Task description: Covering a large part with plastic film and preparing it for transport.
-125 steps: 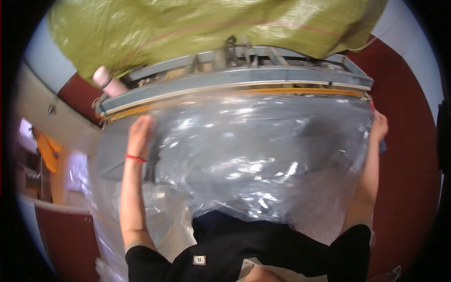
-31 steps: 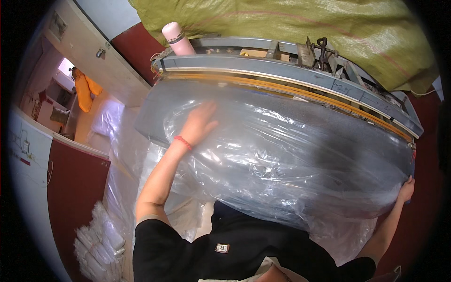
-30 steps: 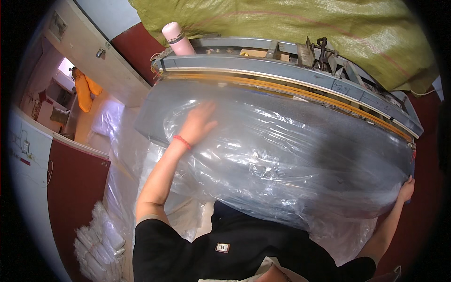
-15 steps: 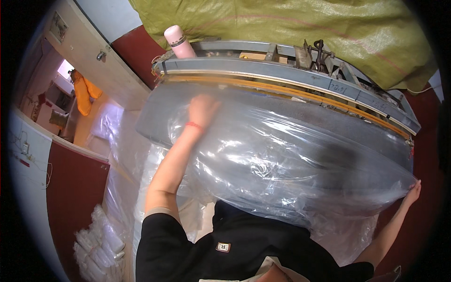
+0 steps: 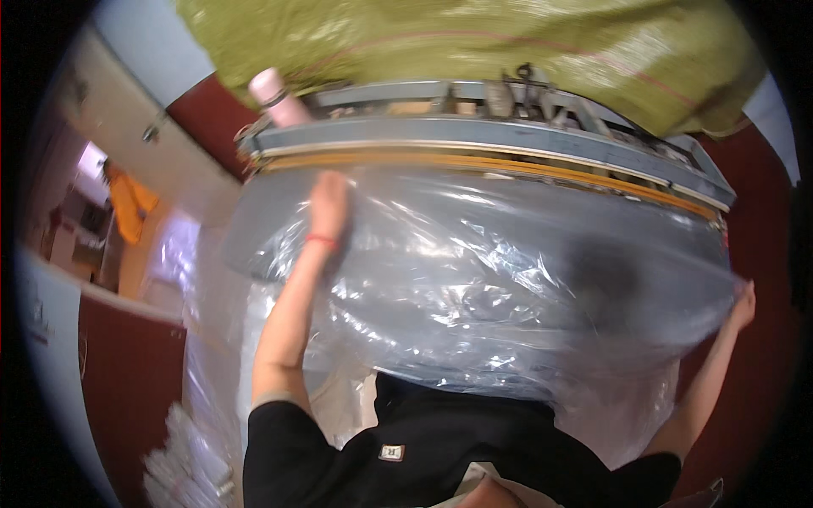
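Note:
A wide sheet of clear plastic film point(image 5: 474, 296) covers most of a dark grey work surface point(image 5: 262, 216) and hangs over its near edge toward my body. At the surface's right end, my right hand point(image 5: 743, 306) is closed on the film's edge, and the film is drawn taut from it in creases. My left hand point(image 5: 329, 199) rests on or just above the film's upper left part, close to the far side. Motion blur smears its fingers, so whether they grip the film does not show.
A grey metal frame point(image 5: 474, 131) with orange strips point(image 5: 432, 159) runs along the far side. A pink bottle point(image 5: 281, 102) stands at its left end. A yellow-green sheet point(image 5: 474, 42) hangs behind. Bundled plastic point(image 5: 186, 466) lies lower left, near an open door point(image 5: 152, 110).
The whole view has shifted a little. My left hand has moved left and slightly farther away over the film. My right hand still holds the film's right edge, now raised slightly.

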Available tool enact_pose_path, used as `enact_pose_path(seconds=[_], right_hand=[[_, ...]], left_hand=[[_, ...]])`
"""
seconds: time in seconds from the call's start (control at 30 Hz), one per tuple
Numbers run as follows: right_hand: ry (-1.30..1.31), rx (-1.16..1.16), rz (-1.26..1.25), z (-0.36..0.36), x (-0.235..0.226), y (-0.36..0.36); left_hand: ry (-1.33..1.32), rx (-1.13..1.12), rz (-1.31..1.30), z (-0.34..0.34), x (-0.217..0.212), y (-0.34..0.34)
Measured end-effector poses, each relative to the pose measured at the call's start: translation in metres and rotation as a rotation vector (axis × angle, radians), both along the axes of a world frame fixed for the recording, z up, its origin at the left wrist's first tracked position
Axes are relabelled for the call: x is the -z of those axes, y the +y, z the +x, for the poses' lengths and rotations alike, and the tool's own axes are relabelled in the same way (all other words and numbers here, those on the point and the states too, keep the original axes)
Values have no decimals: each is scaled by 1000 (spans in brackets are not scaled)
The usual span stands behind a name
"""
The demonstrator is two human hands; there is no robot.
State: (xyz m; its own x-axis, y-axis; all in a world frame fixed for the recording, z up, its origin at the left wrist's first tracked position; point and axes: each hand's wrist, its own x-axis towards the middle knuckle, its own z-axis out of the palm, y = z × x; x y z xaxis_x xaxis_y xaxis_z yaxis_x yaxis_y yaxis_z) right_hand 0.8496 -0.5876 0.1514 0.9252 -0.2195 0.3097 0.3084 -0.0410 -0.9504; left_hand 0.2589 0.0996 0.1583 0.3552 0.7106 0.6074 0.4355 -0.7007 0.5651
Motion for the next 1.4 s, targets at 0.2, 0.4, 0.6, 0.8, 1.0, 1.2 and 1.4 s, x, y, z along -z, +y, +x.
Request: enact_pose_path(seconds=[0.2, 0.4, 0.6, 0.8, 1.0, 1.2, 1.4], right_hand=[[-98, 288, -961, -6, -12, 155], [-265, 98, -343, 24, 40, 232], [-165, 106, -159, 14, 29, 248], [-164, 338, -266, 19, 27, 244], [-173, 483, -317, 22, 30, 238], [-149, 459, -339, 18, 30, 246], [-251, 93, -41, -2, 22, 237]], left_hand=[[-471, -161, -372, -10, 20, 55], [-395, -235, -256, -30, 52, 130], [-522, -179, -298, -15, 45, 130], [-604, -209, -488, -25, 39, 129], [-761, -186, -510, -7, 24, 110], [-684, -113, -514, -15, 16, 92], [-578, 154, -468, -19, -29, 32]])
